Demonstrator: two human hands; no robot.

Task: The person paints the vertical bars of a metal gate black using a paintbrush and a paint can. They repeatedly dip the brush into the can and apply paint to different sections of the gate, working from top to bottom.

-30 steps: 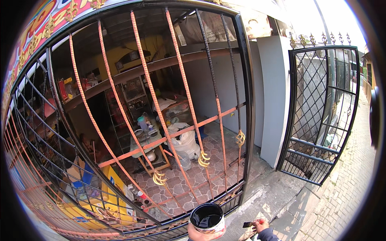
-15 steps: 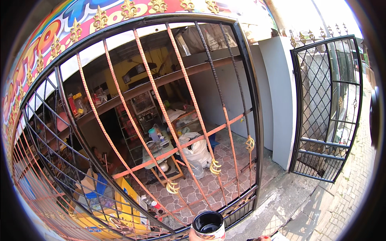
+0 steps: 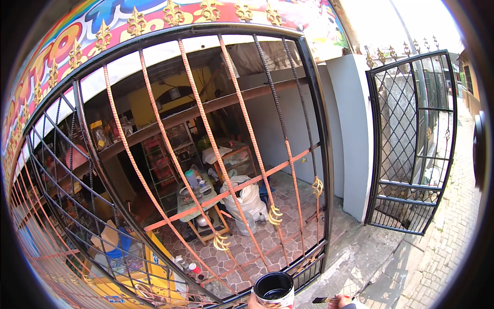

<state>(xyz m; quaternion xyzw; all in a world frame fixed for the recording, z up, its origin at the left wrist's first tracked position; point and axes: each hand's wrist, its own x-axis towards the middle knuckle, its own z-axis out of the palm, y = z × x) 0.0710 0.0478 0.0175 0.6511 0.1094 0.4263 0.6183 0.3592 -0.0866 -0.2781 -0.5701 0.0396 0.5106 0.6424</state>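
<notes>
At the lower edge, my left hand point(image 3: 252, 302) is closed around an open paint can point(image 3: 274, 289) with glossy black paint inside. To its right, my right hand point(image 3: 340, 302) grips a small paintbrush point(image 3: 322, 299), its dark bristles pointing left toward the can. Both hands are partly cut off by the picture's edge. Beyond them stands a metal gate point(image 3: 309, 103) with twisted bars. Its frame and the two rightmost bars' upper parts are black, while other bars point(image 3: 198, 103) and the crossbar point(image 3: 257, 177) are orange-red. Gold ornaments point(image 3: 275, 216) sit on several bars.
Behind the gate, a table point(image 3: 180, 213) with a jug and dishes stands beside a white sack point(image 3: 250, 198) on the stone-patterned floor. A yellow case point(image 3: 164, 273) is at lower left. On the right, another black gate point(image 3: 411, 144) stands along a paved lane point(image 3: 447, 232).
My right hand has come further into view at the lower edge, and the brush now shows. The can in my left hand has shifted slightly right. The view has tilted a little.
</notes>
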